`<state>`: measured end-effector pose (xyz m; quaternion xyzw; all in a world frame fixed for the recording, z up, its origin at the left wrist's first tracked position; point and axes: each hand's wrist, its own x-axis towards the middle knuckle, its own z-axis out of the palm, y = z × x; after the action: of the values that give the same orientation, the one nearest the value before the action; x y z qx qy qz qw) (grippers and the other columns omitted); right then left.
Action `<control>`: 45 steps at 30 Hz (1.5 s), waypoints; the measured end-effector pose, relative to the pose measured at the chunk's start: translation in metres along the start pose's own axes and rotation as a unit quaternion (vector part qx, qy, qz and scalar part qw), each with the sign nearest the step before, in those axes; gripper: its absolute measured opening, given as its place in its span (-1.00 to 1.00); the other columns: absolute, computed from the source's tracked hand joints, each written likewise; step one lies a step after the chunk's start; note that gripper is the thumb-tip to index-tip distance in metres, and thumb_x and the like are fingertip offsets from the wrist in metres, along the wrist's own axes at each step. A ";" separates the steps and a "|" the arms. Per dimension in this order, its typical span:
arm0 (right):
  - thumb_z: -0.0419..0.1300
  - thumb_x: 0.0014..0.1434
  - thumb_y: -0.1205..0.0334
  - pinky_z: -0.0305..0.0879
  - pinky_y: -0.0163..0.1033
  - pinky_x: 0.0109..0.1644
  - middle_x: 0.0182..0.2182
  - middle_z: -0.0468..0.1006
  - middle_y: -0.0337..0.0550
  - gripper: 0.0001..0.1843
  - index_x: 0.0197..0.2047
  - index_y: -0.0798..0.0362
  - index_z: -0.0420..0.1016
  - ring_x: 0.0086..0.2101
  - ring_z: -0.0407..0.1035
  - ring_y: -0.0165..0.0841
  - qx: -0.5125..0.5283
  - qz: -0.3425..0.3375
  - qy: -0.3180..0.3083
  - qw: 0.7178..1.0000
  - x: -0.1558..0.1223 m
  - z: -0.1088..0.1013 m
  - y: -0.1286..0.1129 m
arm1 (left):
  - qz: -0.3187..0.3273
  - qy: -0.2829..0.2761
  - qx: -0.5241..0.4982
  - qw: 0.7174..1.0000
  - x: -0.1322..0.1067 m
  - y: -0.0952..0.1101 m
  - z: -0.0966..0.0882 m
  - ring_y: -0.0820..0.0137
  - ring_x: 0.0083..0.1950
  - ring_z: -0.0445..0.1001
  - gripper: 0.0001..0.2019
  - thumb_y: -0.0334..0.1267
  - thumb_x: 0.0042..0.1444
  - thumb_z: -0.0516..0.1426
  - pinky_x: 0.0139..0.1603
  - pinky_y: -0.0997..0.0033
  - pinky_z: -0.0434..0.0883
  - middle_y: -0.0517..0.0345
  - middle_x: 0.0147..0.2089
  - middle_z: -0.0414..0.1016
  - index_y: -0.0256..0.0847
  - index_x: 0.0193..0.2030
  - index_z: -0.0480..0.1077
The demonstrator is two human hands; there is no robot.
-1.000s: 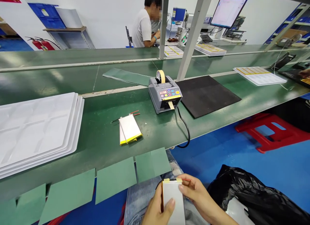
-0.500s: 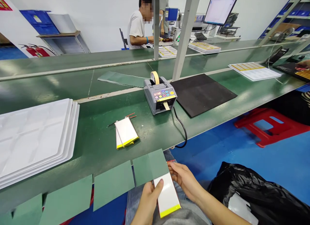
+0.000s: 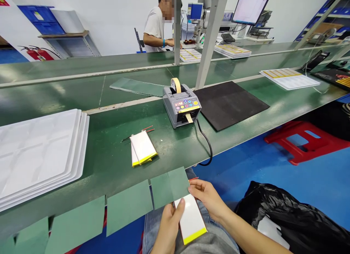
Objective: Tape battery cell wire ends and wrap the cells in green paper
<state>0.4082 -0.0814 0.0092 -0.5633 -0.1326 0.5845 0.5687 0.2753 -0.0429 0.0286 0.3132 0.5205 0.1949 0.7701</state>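
Note:
A flat white pouch battery (image 3: 193, 219) with a yellow strip along its near end is tilted above my lap. My left hand (image 3: 171, 223) grips its left side, thumb on the white face. A green sheet (image 3: 177, 183) covers the battery's far end, and a bit of red wire shows beyond it. At that sheet's right edge, my right hand (image 3: 206, 197) is closed in a pinch, fingertips partly hidden. More green sheets (image 3: 129, 206) lie in a row along the table's front edge, overhanging it. Two similar batteries (image 3: 143, 146) with red and black wires lie stacked on the table.
A grey tape dispenser (image 3: 182, 106) stands mid-table, its black cord hanging over the edge. Stacked white trays (image 3: 41, 151) lie left, a black mat (image 3: 232, 104) right. A black bag (image 3: 284, 210) and red stool (image 3: 303, 139) are on the floor. A co-worker (image 3: 155, 27) sits opposite.
My right thumb and fingers have closed together at the green sheet's right edge. The battery has shifted slightly right in view. A co-worker's hand at the far right has left the view.

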 end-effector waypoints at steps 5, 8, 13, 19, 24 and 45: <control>0.43 -0.16 0.05 0.24 -0.30 -0.32 -0.51 0.47 -0.20 -0.63 -0.39 0.15 0.50 -0.46 0.33 -0.40 -0.017 -0.007 0.019 1.000 -0.003 0.006 -0.007 | -0.033 0.051 0.041 0.997 -0.009 0.005 0.008 0.21 -0.38 0.49 -0.58 0.13 -0.08 0.21 -0.50 0.44 0.32 0.10 -0.58 0.46 -0.22 -0.55 0.30; 0.41 -0.12 0.11 0.27 -0.28 -0.31 -0.47 0.48 -0.16 -0.67 -0.34 0.13 0.49 -0.44 0.33 -0.38 -0.044 -0.050 0.014 0.998 -0.028 0.013 -0.021 | 0.046 0.005 0.068 0.997 -0.026 0.014 0.004 0.22 -0.35 0.49 -0.55 0.18 -0.07 0.17 -0.45 0.43 0.35 0.00 -0.39 0.55 -0.25 -0.42 0.40; 0.33 0.03 0.09 0.31 -0.24 -0.20 -0.33 0.45 -0.15 -0.64 -0.12 0.01 0.40 -0.34 0.34 -0.34 -0.080 -0.208 -0.097 0.970 -0.063 0.015 -0.057 | 0.197 -0.144 0.213 0.946 -0.044 0.041 -0.013 0.26 -0.30 0.50 -0.49 0.17 0.10 0.01 -0.27 0.39 0.41 -0.01 -0.18 0.56 -0.23 -0.06 0.43; 0.23 0.13 -0.01 0.20 -0.22 -0.06 -0.19 0.39 -0.13 -0.63 -0.08 0.00 0.32 -0.17 0.27 -0.29 -0.238 -0.292 -0.111 0.920 -0.049 0.013 -0.100 | 0.250 -0.058 0.433 0.864 -0.031 0.054 -0.031 0.27 -0.29 0.49 -0.43 0.00 0.10 0.07 -0.22 0.41 0.38 0.15 -0.29 0.55 -0.07 0.24 0.14; 0.25 0.12 0.16 0.11 -0.33 -0.37 -0.52 0.29 -0.29 -0.75 -0.48 0.09 0.32 -0.46 0.17 -0.45 -0.306 -0.262 -0.106 0.909 -0.032 0.026 -0.103 | 0.321 -0.076 0.509 0.795 -0.033 0.047 -0.043 0.40 -0.62 0.27 -0.22 -0.06 0.13 0.07 -0.50 0.50 0.25 0.47 -0.65 0.29 0.01 0.36 -0.33; 0.20 -0.11 -0.40 -0.02 0.01 0.20 0.11 0.25 0.15 -0.04 0.13 0.20 0.33 0.12 0.11 -0.01 -0.055 -0.112 -0.529 0.839 0.015 0.079 -0.079 | 0.264 -0.237 0.158 0.922 -0.032 0.078 -0.057 0.32 -0.25 0.38 -0.48 0.18 -0.02 0.15 -0.17 0.43 0.32 0.05 -0.28 0.44 -0.30 -0.17 0.44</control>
<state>0.3892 -0.0061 0.0906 -0.1798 -0.5074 0.7177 0.4418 0.2124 0.0102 0.0889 0.5937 0.2453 0.2260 0.7323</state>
